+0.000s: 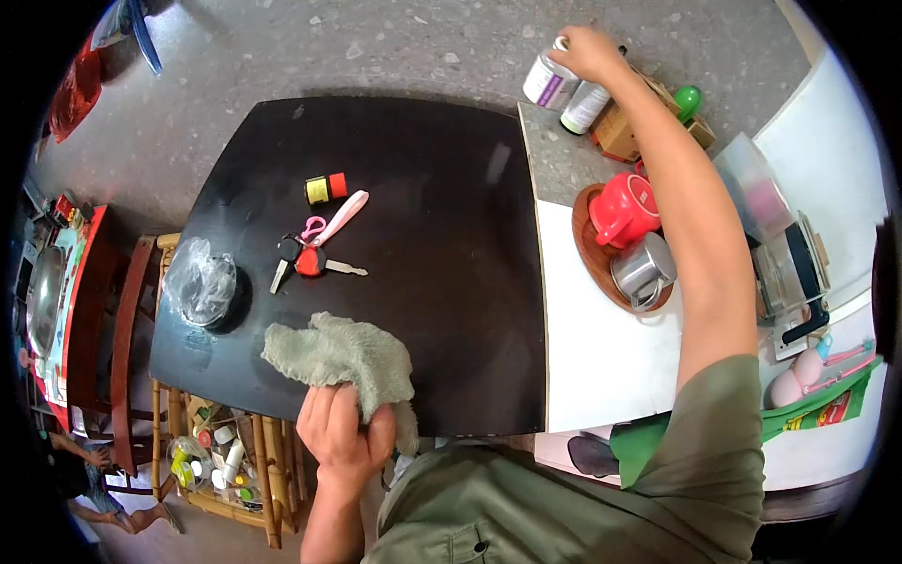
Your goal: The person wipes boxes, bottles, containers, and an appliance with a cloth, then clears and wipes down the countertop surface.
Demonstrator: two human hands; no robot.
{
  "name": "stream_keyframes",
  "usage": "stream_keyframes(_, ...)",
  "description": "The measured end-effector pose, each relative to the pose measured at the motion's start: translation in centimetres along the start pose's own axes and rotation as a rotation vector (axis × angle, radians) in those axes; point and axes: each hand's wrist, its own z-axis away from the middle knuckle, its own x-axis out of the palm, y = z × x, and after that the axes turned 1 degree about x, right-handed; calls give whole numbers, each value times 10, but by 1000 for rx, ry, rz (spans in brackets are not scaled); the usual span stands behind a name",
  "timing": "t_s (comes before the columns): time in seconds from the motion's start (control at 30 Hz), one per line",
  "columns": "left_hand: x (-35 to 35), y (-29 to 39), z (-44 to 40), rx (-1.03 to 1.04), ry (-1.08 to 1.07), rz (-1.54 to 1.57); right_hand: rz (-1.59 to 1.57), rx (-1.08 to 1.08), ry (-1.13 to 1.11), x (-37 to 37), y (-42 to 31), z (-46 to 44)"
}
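Note:
My left hand is closed round a grey-green cloth at the near edge of the dark table. At the upper right, my right hand has its fingers closed on the top of a white bottle with a purple label. A second white bottle stands close beside it. On the dark table lie keys with a pink strap, and a red and yellow container is just above them.
A plastic-lined black bowl sits at the table's left. On the right, a round wooden tray bears a red mug and a metal cup. Cardboard boxes stand behind. A person's legs show at lower left.

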Motion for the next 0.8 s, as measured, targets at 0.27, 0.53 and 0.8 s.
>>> stream_keyframes(0.27, 0, 3, 0, -35, -7, -27, 164, 212, -297, 25, -1, 7)
stream_keyframes(0.53, -1, 1, 1, -37, 11, -10, 43, -140, -135, 3, -58, 16)
stream_keyframes(0.8, -1, 0, -2, -6, 28, 18, -701, -562, -539, 23, -243, 62)
